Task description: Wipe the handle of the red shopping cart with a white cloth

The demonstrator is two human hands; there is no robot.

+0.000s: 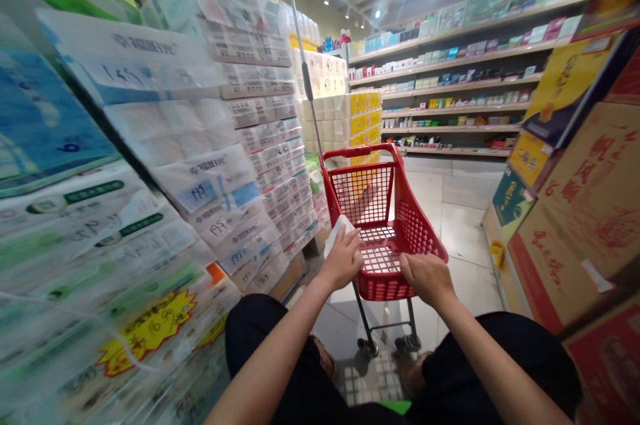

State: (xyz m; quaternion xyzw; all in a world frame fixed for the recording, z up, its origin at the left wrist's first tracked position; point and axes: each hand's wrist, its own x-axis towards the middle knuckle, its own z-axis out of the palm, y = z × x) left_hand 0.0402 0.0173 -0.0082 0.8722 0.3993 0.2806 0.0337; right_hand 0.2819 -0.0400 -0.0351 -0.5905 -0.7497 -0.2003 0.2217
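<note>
A red plastic shopping cart (pixel 425 225) stands right in front of me on thin legs with casters, and its basket shows nothing inside. My left hand (pixel 343 258) is closed at the cart's near left corner, with a flat white paper-like piece (pixel 339 230) under its fingers. Whether that hand also grips the rim, I cannot tell. My right hand (pixel 429 278) is closed round the near rim on the right side. Its fingertips are hidden beneath the hand.
Stacked tissue packs (pixel 220 178) rise close on the left, some with handwritten prices and a yellow price tag (pixel 147 331). Cardboard cartons (pixel 590 191) line the right. Beyond the tiled aisle (pixel 457 225), shelves (pixel 450 85) hold small boxes and bottles. A thin pole (pixel 306 78) stands behind the cart.
</note>
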